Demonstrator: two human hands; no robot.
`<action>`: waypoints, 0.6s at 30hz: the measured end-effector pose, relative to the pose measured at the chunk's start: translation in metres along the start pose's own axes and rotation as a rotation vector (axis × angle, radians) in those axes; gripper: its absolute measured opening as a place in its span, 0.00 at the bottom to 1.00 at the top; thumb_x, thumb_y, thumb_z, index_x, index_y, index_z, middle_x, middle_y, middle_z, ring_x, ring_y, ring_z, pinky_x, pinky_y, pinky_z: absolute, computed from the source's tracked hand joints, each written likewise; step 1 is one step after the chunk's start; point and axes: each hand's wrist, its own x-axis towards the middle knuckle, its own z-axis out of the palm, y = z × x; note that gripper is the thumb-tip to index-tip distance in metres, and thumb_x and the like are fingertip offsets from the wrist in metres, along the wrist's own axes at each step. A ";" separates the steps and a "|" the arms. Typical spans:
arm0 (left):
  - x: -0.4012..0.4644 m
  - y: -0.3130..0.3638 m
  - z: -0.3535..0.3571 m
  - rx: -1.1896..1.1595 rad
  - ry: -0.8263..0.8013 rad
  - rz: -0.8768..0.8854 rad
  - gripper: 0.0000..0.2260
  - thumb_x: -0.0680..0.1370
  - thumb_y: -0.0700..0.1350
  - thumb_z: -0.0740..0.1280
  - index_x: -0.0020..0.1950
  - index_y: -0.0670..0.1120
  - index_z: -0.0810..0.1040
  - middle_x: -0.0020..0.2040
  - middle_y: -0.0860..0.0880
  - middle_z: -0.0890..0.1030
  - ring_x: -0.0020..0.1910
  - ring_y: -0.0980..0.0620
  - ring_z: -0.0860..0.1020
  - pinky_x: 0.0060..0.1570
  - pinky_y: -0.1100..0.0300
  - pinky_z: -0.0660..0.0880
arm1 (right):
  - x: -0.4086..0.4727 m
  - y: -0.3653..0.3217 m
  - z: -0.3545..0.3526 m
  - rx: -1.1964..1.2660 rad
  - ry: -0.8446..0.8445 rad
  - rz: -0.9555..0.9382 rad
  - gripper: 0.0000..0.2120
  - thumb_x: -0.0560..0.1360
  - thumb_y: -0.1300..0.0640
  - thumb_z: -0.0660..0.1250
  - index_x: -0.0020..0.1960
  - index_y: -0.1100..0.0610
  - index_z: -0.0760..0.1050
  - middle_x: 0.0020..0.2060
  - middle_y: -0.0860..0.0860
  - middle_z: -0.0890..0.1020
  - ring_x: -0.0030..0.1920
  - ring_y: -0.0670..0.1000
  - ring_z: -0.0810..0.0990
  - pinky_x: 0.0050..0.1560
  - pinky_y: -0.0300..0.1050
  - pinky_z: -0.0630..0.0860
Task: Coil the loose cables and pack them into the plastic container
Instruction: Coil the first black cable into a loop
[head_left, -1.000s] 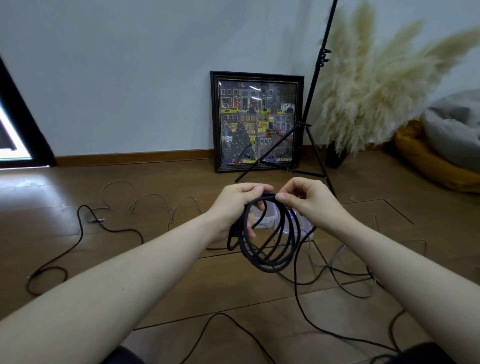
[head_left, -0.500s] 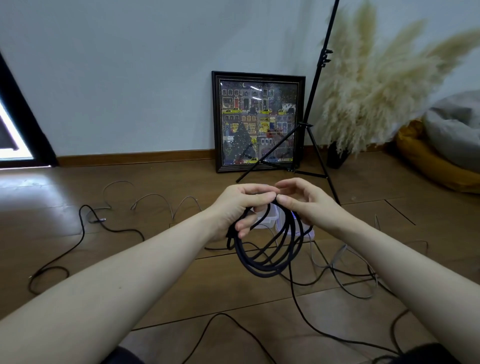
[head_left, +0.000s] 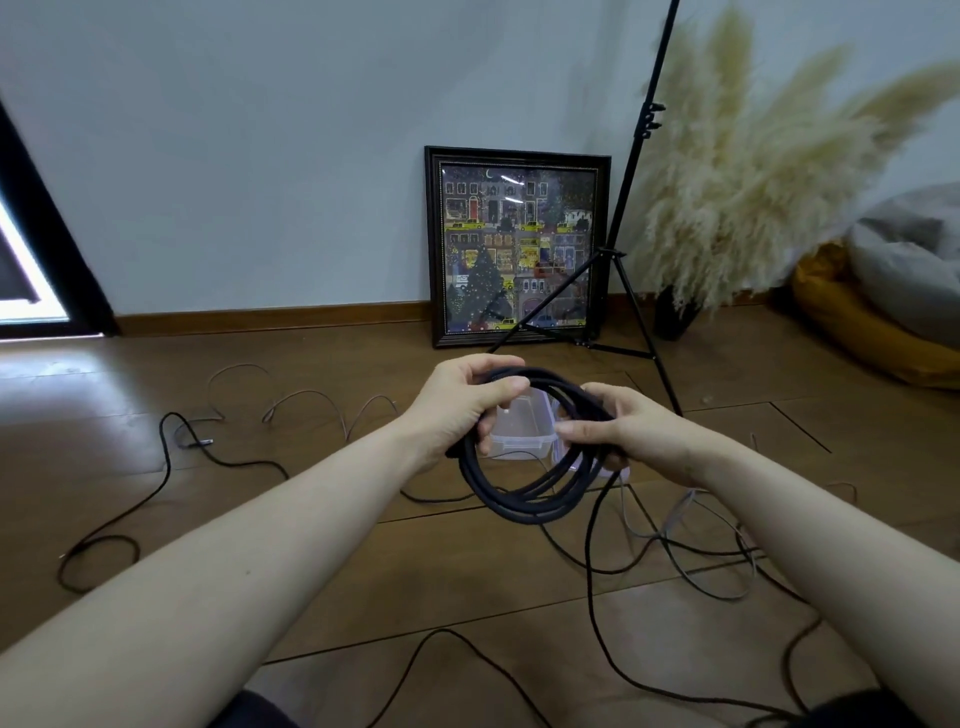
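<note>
- Black cable coil (head_left: 519, 499) hangs between two grips: the left hand (head_left: 457, 410) curls its fingers and thumb round the upper left of the loops, and the right hand (head_left: 623, 431) is curled round the upper right of the same bundle.
- Half a second ago the two hands met at the top of the loops, fingertips nearly touching; now the right hand has slid out and down along the bundle, and the coil has opened from a narrow hanging oval into a wider, flatter ring.
- My reading: another turn has been laid on and the right hand is settling it, so the coiling is partly done; a free tail (head_left: 589, 571) drops from below the right grip to the floor, so more turns are due before packing.
- Just behind the grips, seen through the ring, the clear plastic container (head_left: 519, 431) sits on the floor; whether it holds anything I cannot tell.
- Below and to the right of the grips, black and grey loose cables (head_left: 691, 566) lie crossed on the floor; far to the left a black cable (head_left: 166, 467) snakes out, with thin grey cables (head_left: 306, 400) beyond it.
- Brown wooden floor (head_left: 260, 545), glossy, with a bright patch at the far left.
- Farther back: a framed picture (head_left: 514, 244) leaning on the pale wall, a black tripod stand (head_left: 631, 171), pampas grass (head_left: 753, 171), and a yellow and grey cushion (head_left: 883, 312) at the right.
</note>
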 end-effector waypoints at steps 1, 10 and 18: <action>0.001 -0.001 0.000 0.009 0.033 0.016 0.14 0.78 0.38 0.70 0.64 0.41 0.78 0.30 0.49 0.75 0.21 0.55 0.68 0.19 0.62 0.71 | 0.002 0.001 0.001 0.018 0.047 0.008 0.13 0.76 0.55 0.70 0.56 0.59 0.72 0.37 0.52 0.75 0.31 0.47 0.70 0.28 0.37 0.66; 0.002 -0.009 -0.001 0.104 0.181 0.115 0.09 0.78 0.42 0.71 0.58 0.44 0.81 0.35 0.46 0.76 0.24 0.52 0.73 0.22 0.60 0.76 | 0.011 0.007 0.004 0.030 0.090 -0.053 0.04 0.82 0.60 0.61 0.56 0.54 0.72 0.34 0.51 0.72 0.25 0.46 0.66 0.24 0.38 0.63; 0.002 -0.012 0.006 0.277 0.351 0.201 0.04 0.80 0.48 0.68 0.52 0.51 0.82 0.33 0.56 0.79 0.17 0.52 0.71 0.18 0.63 0.67 | 0.010 0.001 0.009 -0.145 0.146 -0.136 0.29 0.78 0.62 0.68 0.74 0.46 0.61 0.43 0.48 0.75 0.28 0.38 0.73 0.28 0.31 0.68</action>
